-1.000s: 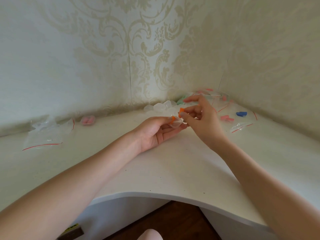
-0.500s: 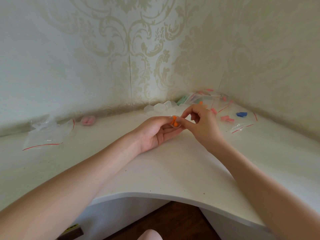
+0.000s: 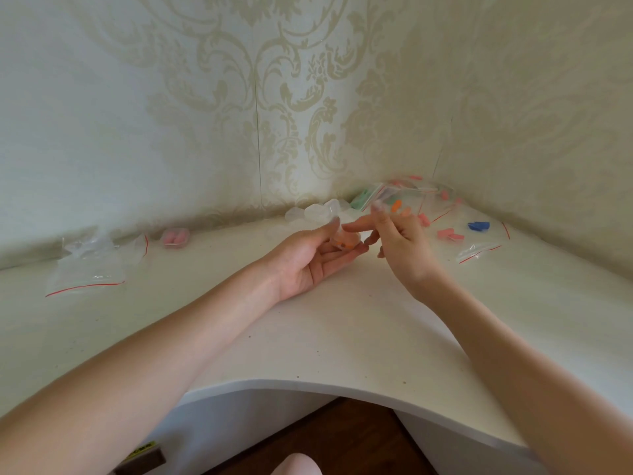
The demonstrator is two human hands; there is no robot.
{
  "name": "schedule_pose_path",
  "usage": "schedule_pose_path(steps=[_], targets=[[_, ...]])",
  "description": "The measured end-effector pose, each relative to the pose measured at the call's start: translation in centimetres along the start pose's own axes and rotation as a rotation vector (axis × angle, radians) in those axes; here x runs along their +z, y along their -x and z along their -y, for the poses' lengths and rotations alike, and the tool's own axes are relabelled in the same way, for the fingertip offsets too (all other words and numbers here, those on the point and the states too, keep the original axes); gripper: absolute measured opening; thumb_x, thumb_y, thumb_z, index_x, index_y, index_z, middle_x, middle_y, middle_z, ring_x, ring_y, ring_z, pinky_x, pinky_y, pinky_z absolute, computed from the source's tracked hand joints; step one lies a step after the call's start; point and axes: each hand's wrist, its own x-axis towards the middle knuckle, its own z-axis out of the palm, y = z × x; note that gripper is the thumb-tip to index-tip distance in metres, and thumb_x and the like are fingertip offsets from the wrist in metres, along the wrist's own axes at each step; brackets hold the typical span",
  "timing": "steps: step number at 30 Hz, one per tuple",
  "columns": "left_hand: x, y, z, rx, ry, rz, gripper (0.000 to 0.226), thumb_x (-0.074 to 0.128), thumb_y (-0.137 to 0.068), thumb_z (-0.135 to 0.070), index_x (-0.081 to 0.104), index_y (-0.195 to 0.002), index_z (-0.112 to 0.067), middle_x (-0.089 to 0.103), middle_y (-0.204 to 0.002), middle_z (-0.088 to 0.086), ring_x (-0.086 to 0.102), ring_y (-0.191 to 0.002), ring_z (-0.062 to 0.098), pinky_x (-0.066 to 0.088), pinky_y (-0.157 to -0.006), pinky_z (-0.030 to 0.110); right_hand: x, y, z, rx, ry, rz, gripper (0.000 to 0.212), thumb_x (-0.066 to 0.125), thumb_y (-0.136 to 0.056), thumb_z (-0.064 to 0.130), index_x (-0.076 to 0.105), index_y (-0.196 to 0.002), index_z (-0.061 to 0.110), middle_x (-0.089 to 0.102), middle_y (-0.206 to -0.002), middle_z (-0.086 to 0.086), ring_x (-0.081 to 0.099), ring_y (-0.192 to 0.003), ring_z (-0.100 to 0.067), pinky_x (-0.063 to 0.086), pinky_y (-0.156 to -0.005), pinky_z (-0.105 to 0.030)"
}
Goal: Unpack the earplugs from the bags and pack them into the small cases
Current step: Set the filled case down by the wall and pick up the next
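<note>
— Orange plugs [image 3: 346, 242] were seen inside a clear case [image 3: 344, 238]; where was that case held?

— It was held in the left hand [image 3: 308, 258], palm up above the desk [image 3: 342, 337], pinched between the thumb above and the fingers [image 3: 342, 258] beneath. The case was blurred, so whether its lid was fully closed could not be told.

— And the right hand [image 3: 400, 245]?

— It was raised just beside the case, with the forefinger stretched toward the left thumb and the other fingers loosely bent. Nothing was seen gripped in it, though the blur left that a little uncertain.

— What was laid at the back?

— Empty clear cases [image 3: 315, 212] were clustered in the corner by the wall. To their right a heap of bags [image 3: 404, 197] was piled, with green, orange and pink plugs seen through the plastic. Pink plugs [image 3: 448, 233] and a blue pair [image 3: 478, 226] were laid further right on the desk, near a flat bag [image 3: 478, 252] with a red strip.

— And on the left side?

— A filled case with pink plugs [image 3: 175, 236] was set near the wall. Emptied bags [image 3: 92, 262] were left crumpled beside it, well apart from the hands.
</note>
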Motion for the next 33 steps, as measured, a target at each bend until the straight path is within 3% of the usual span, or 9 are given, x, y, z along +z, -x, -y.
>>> schedule_pose_path(steps=[2,6,10,14,17,20,26,30,33], targets=[[-0.1,0.0,0.1,0.027,-0.08,0.049,0.021,0.06,-0.083,-0.001,0.07,-0.101,0.003,0.068,-0.105,0.012,0.062,-0.112,0.025,0.051,-0.093,0.027,0.0,-0.1,-0.2,0.01,0.008,0.008,0.047,0.035,-0.102,0.031,0.075,-0.084,0.015,0.07,-0.074,0.012,0.056,-0.064,0.008,0.039,-0.058,-0.006],[-0.2,0.1,0.3,0.048,-0.096,0.071,0.042,0.064,-0.074,-0.002,0.062,-0.115,0.006,0.065,-0.103,0.012,0.061,-0.113,0.026,0.05,-0.094,0.029,-0.3,-0.1,-0.3,0.025,0.024,-0.005,0.047,0.036,-0.102,0.034,0.076,-0.082,0.018,0.07,-0.068,0.013,0.056,-0.062,0.004,0.039,-0.058,-0.006],[-0.2,0.0,0.5,0.07,-0.086,0.059,0.024,0.052,-0.089,0.002,0.061,-0.111,0.007,0.067,-0.096,0.011,0.063,-0.11,0.028,0.051,-0.092,0.03,0.0,0.1,-0.2,0.001,0.026,0.016,0.038,0.042,-0.101,0.024,0.074,-0.084,0.013,0.065,-0.057,0.021,0.056,-0.06,0.008,0.039,-0.055,-0.005],[0.0,-0.1,0.5,0.094,-0.094,0.04,0.019,0.048,-0.094,-0.001,0.062,-0.104,0.007,0.067,-0.102,0.016,0.07,-0.094,0.022,0.056,-0.082,0.025,0.1,0.1,-0.3,-0.021,0.056,0.04,0.021,0.052,-0.096,0.024,0.072,-0.095,0.018,0.07,-0.075,0.011,0.059,-0.069,0.004,0.042,-0.062,-0.006],[0.2,0.0,0.5,0.12,-0.222,-0.005,0.019,0.05,-0.096,-0.012,0.065,-0.095,-0.001,0.071,-0.086,0.007,0.07,-0.072,0.01,0.056,-0.064,0.018,0.1,0.1,-0.8,-0.052,0.167,0.091,0.02,0.069,-0.084,0.028,0.066,-0.103,0.033,0.065,-0.096,0.015,0.055,-0.078,-0.003,0.042,-0.07,-0.009],[0.2,-0.1,0.6,0.166,-0.38,-0.034,0.023,0.051,-0.097,-0.025,0.061,-0.097,-0.004,0.071,-0.082,0.0,0.066,-0.065,0.005,0.053,-0.059,0.018,0.3,0.2,-1.2,-0.071,0.207,0.113,0.022,0.076,-0.077,0.023,0.066,-0.091,0.037,0.062,-0.09,0.016,0.052,-0.072,-0.005,0.042,-0.067,-0.012],[0.1,-0.2,0.7,0.257,-0.477,-0.113,0.04,0.063,-0.089,-0.031,0.051,-0.118,-0.005,0.07,-0.106,0.012,0.069,-0.096,0.021,0.056,-0.081,0.03,-0.2,-0.3,-0.9,-0.041,0.041,-0.01,0.008,0.061,-0.092,0.018,0.064,-0.086,0.021,0.068,-0.062,0.013,0.061,-0.062,0.0,0.051,-0.066,-0.019],[-0.4,-0.2,1.1,0.466,-0.708,-0.166,0.024,0.073,-0.082,-0.02,0.064,-0.098,-0.005,0.072,-0.095,0.013,0.069,-0.094,0.024,0.055,-0.088,0.035,0.0,-0.2,-1.3,-0.007,0.08,0.025,0.012,0.058,-0.093,0.015,0.062,-0.083,0.022,0.07,-0.068,0.008,0.063,-0.066,-0.003,0.051,-0.07,-0.024],[-0.3,-0.1,1.1,0.503,-0.73,-0.213,0.012,0.072,-0.083,-0.017,0.068,-0.09,-0.008,0.074,-0.087,0.01,0.07,-0.089,0.024,0.055,-0.089,0.039,0.2,-0.1,-1.3,0.0,0.076,0.001,0.009,0.058,-0.093,0.018,0.059,-0.085,0.021,0.067,-0.061,0.009,0.056,-0.054,-0.003,0.046,-0.059,-0.019]])
